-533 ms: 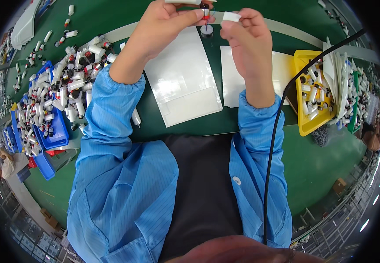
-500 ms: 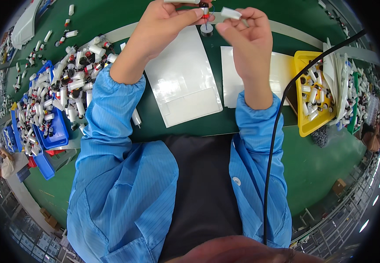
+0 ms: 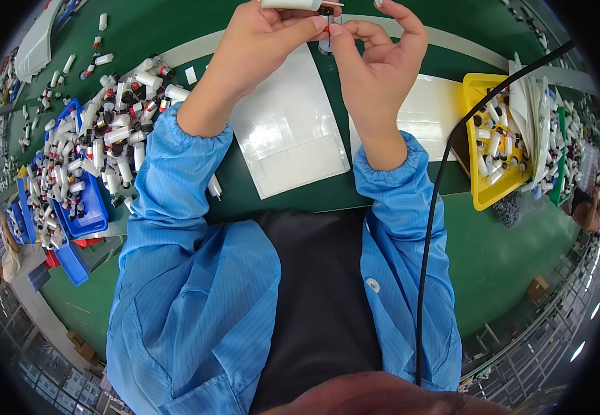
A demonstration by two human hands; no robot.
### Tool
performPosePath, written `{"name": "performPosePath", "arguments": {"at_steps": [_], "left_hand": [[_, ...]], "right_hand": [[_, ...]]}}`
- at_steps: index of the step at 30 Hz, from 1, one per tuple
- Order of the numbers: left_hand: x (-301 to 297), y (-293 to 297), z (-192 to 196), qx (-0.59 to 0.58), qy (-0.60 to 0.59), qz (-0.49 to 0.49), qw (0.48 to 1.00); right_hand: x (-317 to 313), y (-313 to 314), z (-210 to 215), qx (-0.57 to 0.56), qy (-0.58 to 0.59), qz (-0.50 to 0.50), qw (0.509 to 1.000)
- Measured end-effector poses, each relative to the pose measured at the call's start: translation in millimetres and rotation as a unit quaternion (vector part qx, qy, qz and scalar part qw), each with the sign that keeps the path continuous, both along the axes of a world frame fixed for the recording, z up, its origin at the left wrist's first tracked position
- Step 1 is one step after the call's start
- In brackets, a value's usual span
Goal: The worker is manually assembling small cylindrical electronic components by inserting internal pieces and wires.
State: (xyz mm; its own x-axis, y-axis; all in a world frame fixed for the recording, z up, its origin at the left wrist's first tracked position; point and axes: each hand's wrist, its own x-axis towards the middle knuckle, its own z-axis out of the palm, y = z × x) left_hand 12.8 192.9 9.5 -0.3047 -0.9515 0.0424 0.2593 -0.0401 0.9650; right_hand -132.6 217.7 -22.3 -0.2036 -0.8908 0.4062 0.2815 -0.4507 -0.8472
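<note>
At the top edge, my left hand (image 3: 248,52) is closed around a white cylinder (image 3: 289,3), which the frame partly cuts off. At its fingertips is a small black-and-red part (image 3: 326,15) with thin wires, and a small round piece (image 3: 325,45) hangs just below. My right hand (image 3: 383,66) pinches this wired part between thumb and index finger, its other fingers raised. A bit of white shows at one raised fingertip; what it is I cannot make out. Under the hands lies a glossy white sheet (image 3: 289,131) on the green table.
Left of my arm, a heap of white cylinders with black and red ends (image 3: 117,131) spills around a blue bin (image 3: 92,207). On the right stand a second white sheet (image 3: 428,111) and a yellow bin (image 3: 476,159) of similar parts. A black cable (image 3: 435,207) crosses before my right arm.
My right hand has moved left to the wired part and now pinches it. The white strip it held up is no longer seen whole. My left hand has hardly moved.
</note>
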Motion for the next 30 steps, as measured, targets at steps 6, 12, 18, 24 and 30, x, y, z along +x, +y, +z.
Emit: {"name": "performPosePath", "arguments": {"at_steps": [6, 12, 18, 24, 30], "left_hand": [[0, -4, -8, -0.020, -0.016, 0.024, 0.999], [0, -5, -8, -0.015, 0.013, 0.008, 1.000], [2, -6, -8, -0.003, 0.052, -0.031, 0.998], [7, -5, -11, -0.018, 0.041, -0.065, 0.997], [8, -6, -8, -0.029, 0.012, -0.079, 0.996]], "right_hand": [[4, 3, 4, 0.020, 0.030, -0.011, 0.999], [1, 7, 21, 0.093, -0.060, 0.065, 0.992], [-39, -17, 2, 0.106, -0.163, 0.088, 0.977], [-55, -22, 10, 0.208, -0.181, 0.289, 0.917], [-57, -23, 7, 0.228, -0.175, 0.337, 0.897]]}}
